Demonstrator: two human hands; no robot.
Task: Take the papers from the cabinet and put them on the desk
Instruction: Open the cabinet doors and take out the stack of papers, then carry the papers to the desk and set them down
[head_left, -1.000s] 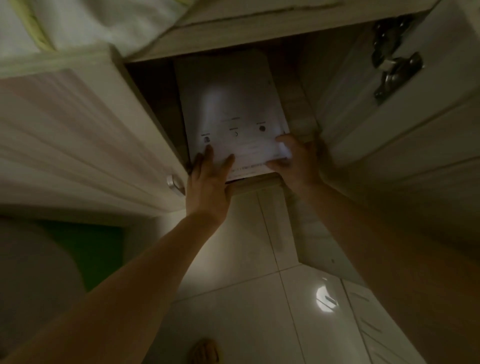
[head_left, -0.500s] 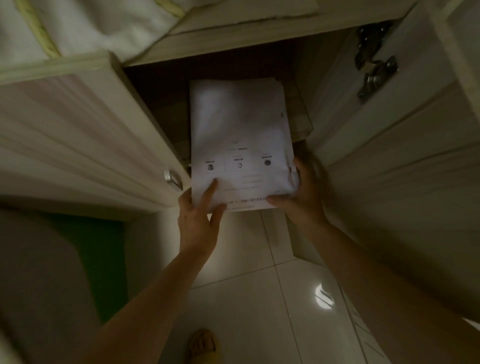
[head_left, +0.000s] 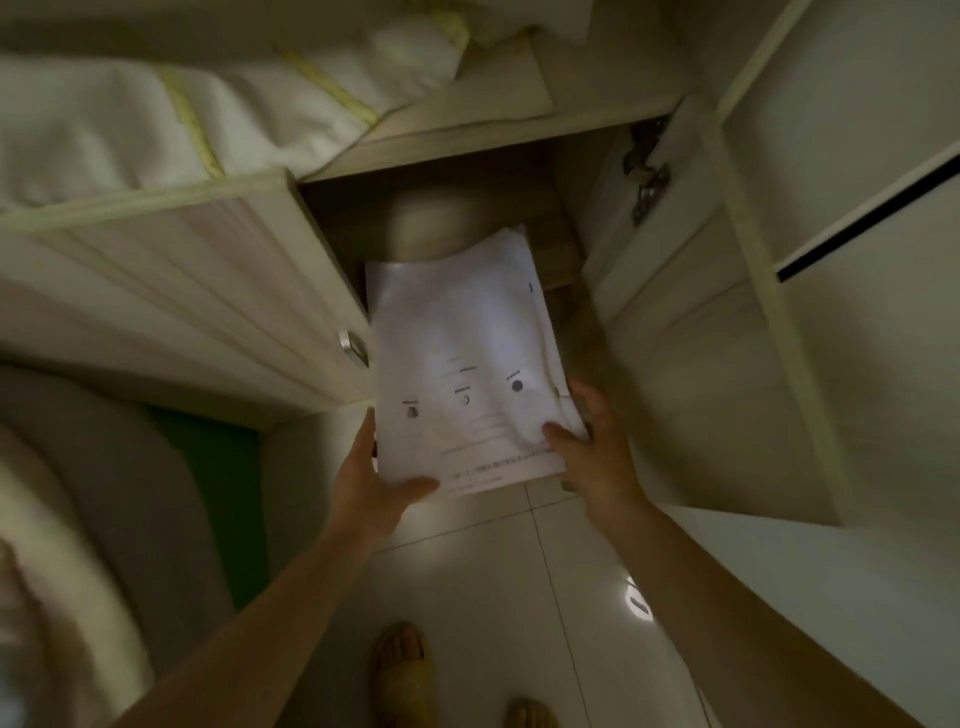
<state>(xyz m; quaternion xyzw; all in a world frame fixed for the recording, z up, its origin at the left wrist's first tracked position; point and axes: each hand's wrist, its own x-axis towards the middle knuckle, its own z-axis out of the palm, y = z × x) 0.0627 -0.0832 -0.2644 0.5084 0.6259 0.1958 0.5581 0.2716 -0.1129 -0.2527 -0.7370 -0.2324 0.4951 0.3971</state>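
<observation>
A stack of white printed papers (head_left: 462, 353) hangs mostly outside the open cabinet (head_left: 566, 249), with only its far end over the dark wooden shelf. My left hand (head_left: 363, 483) grips the near left corner, thumb across the top sheet. My right hand (head_left: 592, 447) holds the near right edge, thumb on top and fingers underneath. The papers sag a little in the middle. A rounded pale object (head_left: 431, 228) stands deeper in the cabinet behind the papers.
The left cabinet door (head_left: 171, 291) with a round metal knob (head_left: 353, 348) is close beside the papers. The right door (head_left: 675, 270) stands open on a metal hinge (head_left: 644, 182). White bedding (head_left: 156, 119) lies above. Tiled floor (head_left: 467, 597) and my sandalled feet (head_left: 400, 670) are below.
Both hands have drawn the papers out of the cabinet toward me. My left hand has shifted from resting on top to gripping the near corner. The view has pulled back and down.
</observation>
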